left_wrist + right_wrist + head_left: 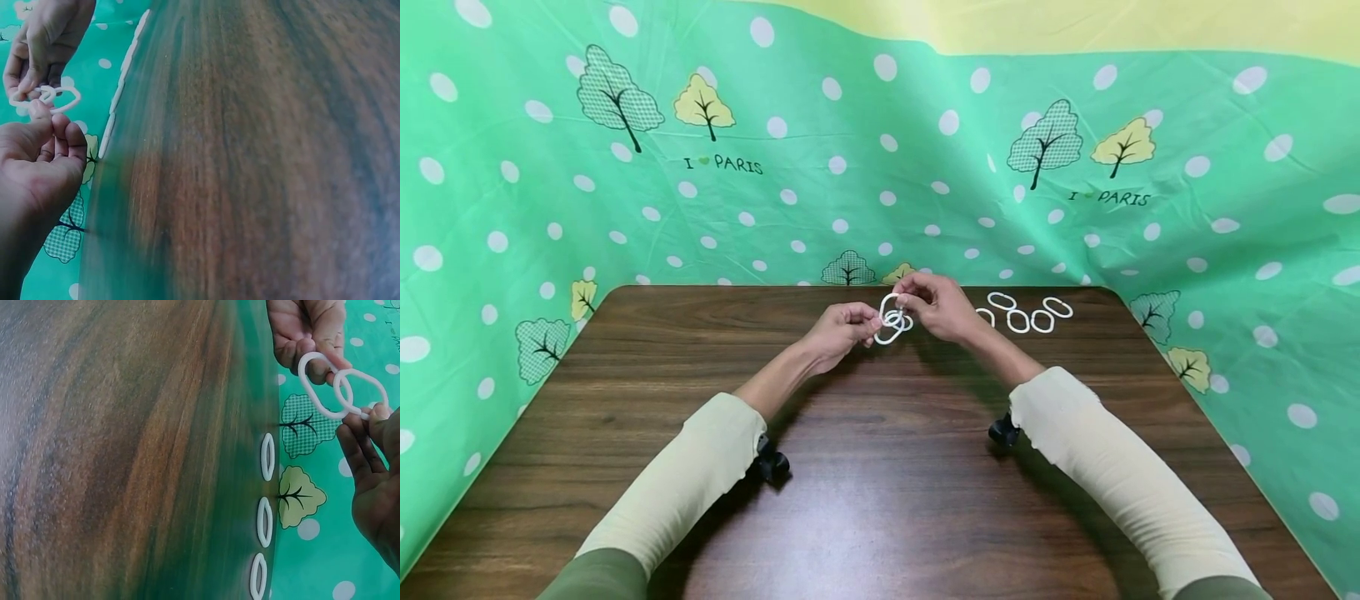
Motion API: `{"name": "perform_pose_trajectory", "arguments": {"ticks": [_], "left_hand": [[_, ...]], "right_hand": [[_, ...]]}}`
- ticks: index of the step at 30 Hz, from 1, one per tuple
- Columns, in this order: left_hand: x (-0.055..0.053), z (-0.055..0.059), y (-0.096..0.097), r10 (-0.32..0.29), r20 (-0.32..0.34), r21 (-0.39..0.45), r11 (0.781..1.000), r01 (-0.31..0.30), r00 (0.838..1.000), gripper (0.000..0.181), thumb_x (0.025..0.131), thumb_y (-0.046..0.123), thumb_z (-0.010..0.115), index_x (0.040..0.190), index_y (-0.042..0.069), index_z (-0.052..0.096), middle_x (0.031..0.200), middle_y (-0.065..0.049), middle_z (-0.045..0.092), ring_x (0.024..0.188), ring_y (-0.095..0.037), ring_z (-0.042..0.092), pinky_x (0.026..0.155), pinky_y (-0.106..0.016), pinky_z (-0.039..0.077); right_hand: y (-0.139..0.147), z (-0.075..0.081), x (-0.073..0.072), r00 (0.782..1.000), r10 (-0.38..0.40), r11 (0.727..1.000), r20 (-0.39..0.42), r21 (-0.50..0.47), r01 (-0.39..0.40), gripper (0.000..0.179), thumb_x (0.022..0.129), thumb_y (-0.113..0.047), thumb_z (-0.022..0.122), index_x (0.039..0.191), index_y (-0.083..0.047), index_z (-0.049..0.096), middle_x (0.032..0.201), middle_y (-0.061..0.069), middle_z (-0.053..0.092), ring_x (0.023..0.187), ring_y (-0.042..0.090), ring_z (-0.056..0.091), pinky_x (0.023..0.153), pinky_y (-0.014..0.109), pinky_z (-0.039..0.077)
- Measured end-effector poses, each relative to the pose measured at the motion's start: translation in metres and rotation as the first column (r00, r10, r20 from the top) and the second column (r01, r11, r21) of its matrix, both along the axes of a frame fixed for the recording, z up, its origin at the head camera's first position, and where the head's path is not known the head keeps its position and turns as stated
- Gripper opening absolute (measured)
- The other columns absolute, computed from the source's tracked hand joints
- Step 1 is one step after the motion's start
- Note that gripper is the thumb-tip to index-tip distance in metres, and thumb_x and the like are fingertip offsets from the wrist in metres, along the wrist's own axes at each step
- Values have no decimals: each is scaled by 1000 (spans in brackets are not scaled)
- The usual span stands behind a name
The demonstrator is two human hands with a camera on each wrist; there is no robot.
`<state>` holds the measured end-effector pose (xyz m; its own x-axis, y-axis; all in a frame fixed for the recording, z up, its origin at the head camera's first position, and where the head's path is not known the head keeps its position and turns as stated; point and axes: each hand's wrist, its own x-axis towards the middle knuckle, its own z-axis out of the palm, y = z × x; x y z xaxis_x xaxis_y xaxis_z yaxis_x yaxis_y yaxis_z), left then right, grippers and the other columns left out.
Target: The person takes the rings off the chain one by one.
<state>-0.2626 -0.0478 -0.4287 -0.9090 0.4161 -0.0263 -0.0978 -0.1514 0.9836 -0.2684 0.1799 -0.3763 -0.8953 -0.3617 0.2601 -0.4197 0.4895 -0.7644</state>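
Two white oval rings hang linked through each other between the hands, above the far part of the table. The left hand (842,335) pinches one white ring (304,378) between thumb and fingers. From the other side, the right hand (942,307) pinches the second white ring (379,387) near its lower end in the right wrist view. The head view shows the rings overlapping closely, so their exact outlines are hard to separate there. Fingertips cover small parts of both rings.
Several loose white rings (1018,322) lie at the far right of the brown wooden table (880,500), near its back edge. A green dotted cloth (820,200) with printed trees hangs behind and around the table.
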Motion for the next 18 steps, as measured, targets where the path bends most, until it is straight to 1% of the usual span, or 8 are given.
{"name": "perform_pose_trajectory", "arguments": {"ticks": [4, 8, 10, 15, 18], "left_hand": [[0, 1, 0, -1, 14, 9, 1000, 1, 1000, 15, 110, -10, 61, 106, -1, 72, 92, 1, 72, 75, -10, 61, 72, -20, 53], [0, 3, 0, -5, 35, 10, 1000, 4, 999, 16, 110, -10, 60, 105, 0, 71, 89, 4, 72, 76, -10, 61, 73, -20, 53], [0, 4, 0, -6, 47, 13, 1000, 5, 999, 17, 110, -10, 59, 105, 2, 70, 89, 5, 72, 76, -10, 60, 74, -20, 53], [-1, 5, 1, -2, 78, 29, 1000, 0, 997, 16, 110, -10, 58, 106, -1, 70, 90, 3, 71, 76, -12, 60, 74, -21, 53], [-1, 5, 1, 1, 94, 33, 999, -4, 996, 15, 110, -11, 57, 106, -2, 68, 91, 2, 70, 75, -12, 60, 73, -21, 53]], "right_hand": [[2, -2, -1, 1000, 10, 999, 0, -44, -10, 13, 108, -5, 74, 118, 3, 77, 110, 18, 74, 92, 23, 67, 76, 20, 50], [3, -4, -1, 1000, 19, 997, -18, -79, -20, 12, 107, -3, 75, 116, 3, 78, 109, 21, 75, 94, 29, 70, 77, 18, 52], [4, -5, -2, 999, 16, 997, -34, -79, -19, 11, 107, -4, 75, 116, 3, 78, 108, 21, 76, 94, 31, 71, 77, 17, 52], [6, -6, -2, 997, 18, 998, -78, -65, -23, 10, 107, -4, 76, 114, 2, 80, 108, 21, 77, 95, 36, 73, 79, 17, 53], [7, -7, -2, 993, 34, 997, -111, -59, -41, 9, 106, -2, 76, 113, 2, 80, 109, 21, 78, 96, 36, 74, 81, 17, 55]]}}
